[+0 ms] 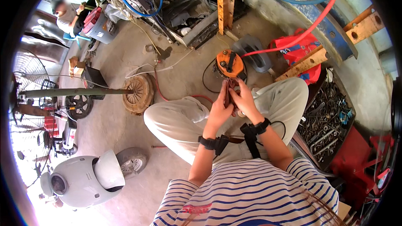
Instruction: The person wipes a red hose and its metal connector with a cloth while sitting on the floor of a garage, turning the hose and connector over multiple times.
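Note:
Both hands meet in front of my knees. My left hand and my right hand pinch a small reddish-brown, thin piece between them. Fingers cover much of it, so its exact kind cannot be made out. Just beyond the fingertips, on the concrete floor, stands an orange-topped round device with a black handle and metal fittings. A red hose runs towards it from the upper right, and a thin black cable loops beside it.
At right lies a metal tray of bolts and wrenches. A dark grey plastic container and a red bag sit ahead. Leftward are a clutch pressure plate bearing a pole, a pale scooter and a seated person.

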Available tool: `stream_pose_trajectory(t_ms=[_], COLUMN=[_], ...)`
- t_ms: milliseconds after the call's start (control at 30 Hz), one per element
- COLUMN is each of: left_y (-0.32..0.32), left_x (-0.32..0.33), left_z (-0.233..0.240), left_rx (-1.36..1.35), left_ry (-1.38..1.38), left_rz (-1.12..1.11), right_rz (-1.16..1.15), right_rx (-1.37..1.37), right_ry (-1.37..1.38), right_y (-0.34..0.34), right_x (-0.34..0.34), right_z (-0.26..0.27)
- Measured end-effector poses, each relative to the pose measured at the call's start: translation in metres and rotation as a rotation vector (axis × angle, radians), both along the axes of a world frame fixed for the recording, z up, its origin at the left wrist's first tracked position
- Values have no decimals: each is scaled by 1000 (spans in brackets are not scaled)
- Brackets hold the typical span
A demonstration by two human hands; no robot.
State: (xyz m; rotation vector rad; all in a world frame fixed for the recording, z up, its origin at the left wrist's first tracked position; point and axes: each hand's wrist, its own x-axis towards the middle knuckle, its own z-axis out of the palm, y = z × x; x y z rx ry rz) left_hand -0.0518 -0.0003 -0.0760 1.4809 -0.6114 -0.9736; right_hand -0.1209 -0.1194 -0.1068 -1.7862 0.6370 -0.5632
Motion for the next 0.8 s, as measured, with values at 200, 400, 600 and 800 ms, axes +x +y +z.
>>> stream_pose_trajectory(t_ms=[200,400,600,800], left_y=[7,-6,2,-24], left_x=[10,20,37,60], left_z=[-16,-56,-60,-39], left_rx=[29,-15,224,221], left_ry=[244,261,202,131], left_rz=[-107,-132,-249,-382], right_rz=[99,202,135,92], right_rx=[458,857,890,729], right_ry=[-183,-192,43,167], right_y=[5,-9,-44,-51], right_x=[-10,-18,-33,-33], right_z=[1,-5,-43,-77])
